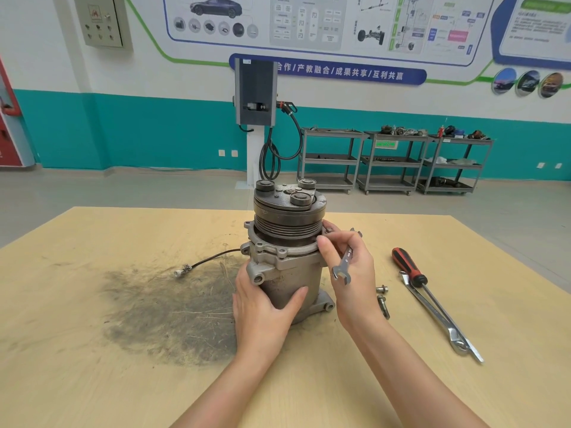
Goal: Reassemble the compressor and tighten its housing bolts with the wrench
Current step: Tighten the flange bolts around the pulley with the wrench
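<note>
Head view: one compressor (285, 251), upright at desk (92, 381) centre, long axis vertical, pulley on top. Two loose bolts (382, 296) on desk right of it. One wrench (344, 264), open end toward viewer. Left hand (262, 313) grip curled round housing. Right hand (352, 273) grip pinches wrench at flange edge. One screwdriver (409, 268), one long spanner (441, 319) lie right.

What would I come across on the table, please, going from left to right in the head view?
Dark stain → cable plug → compressor → small wrench in the right hand → loose bolts → red-handled screwdriver.
</note>
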### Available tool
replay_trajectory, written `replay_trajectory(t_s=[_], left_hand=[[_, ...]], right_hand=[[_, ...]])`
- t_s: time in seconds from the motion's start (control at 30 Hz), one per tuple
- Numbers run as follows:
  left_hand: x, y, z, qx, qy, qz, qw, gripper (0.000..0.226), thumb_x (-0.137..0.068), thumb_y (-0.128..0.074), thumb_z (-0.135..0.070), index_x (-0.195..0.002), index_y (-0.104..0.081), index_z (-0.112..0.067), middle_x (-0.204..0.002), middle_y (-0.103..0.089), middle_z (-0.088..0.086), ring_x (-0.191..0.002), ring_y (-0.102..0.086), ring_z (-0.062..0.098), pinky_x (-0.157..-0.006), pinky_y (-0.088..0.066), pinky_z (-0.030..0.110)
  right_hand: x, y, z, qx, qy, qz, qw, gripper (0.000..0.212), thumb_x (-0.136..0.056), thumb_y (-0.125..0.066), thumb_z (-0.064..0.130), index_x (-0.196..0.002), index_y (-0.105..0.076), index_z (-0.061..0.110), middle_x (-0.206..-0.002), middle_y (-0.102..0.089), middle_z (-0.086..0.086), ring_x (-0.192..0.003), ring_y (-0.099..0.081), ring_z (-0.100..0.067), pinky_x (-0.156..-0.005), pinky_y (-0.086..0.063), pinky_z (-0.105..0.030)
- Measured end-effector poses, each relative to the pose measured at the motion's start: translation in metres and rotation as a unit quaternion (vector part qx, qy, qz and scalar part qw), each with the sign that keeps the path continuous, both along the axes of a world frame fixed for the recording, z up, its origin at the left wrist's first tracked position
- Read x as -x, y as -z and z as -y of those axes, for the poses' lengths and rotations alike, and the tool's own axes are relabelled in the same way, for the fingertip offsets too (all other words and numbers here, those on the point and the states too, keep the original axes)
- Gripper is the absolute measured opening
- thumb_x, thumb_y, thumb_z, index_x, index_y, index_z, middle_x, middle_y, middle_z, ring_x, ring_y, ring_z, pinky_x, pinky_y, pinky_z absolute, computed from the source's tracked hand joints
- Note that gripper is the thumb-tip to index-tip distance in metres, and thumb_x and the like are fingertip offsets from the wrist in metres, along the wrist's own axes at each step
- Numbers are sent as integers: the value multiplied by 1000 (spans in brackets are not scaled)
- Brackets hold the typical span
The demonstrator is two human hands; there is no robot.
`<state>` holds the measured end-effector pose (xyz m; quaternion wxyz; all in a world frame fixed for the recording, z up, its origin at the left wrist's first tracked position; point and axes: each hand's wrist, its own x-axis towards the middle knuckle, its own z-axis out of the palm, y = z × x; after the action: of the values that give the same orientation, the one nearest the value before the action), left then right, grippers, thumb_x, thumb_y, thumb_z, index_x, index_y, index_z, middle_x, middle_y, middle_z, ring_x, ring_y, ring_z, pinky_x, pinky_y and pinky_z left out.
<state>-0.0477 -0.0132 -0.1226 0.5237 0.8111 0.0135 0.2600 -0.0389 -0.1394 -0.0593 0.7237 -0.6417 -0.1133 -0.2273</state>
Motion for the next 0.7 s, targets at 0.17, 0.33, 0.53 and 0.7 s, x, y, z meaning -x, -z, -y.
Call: replay_trajectory(t_s=[0.17,0.33,0.53,0.7], left_hand=[[1,0,0,1,3,-2,1000,100,-65,-72,-59,-145,-34,-15,-143,-39,1,-138,-38,22,-114,-34,50],[0,-1,0,1,2,-2,1000,99,-65,-72,-58,-145,-34,-15,-143,-39,1,-138,-38,22,-114,-33,49],[0,0,0,6,0,-3,1000,98,-65,-74,-57,-144,-34,-15,-142,-40,1,-137,-39,22,-113,-35,50],[0,0,0,4,-2,-5,1000,98,-66,-76,-55,-144,-34,-15,-142,-40,1,-137,-39,23,-112,-35,51]], right_hand=[[0,2,0,28,6,-2,1000,9,-96,-58,22,-100,-65,20,-128,-61,7,-122,-53,1,-109,-42,-32],[-2,1,0,3,-2,-6,1000,24,-85,-65,31,-99,-63,12,-129,-61,3,-123,-54,-4,-110,-42,-37],[-1,2,-1,12,2,2,1000,18,-89,-63,31,-100,-65,17,-128,-62,5,-120,-55,2,-106,-43,-28],[-3,3,0,18,5,-4,1000,8,-95,-60,24,-97,-66,19,-126,-62,6,-118,-54,5,-103,-43,-24]])
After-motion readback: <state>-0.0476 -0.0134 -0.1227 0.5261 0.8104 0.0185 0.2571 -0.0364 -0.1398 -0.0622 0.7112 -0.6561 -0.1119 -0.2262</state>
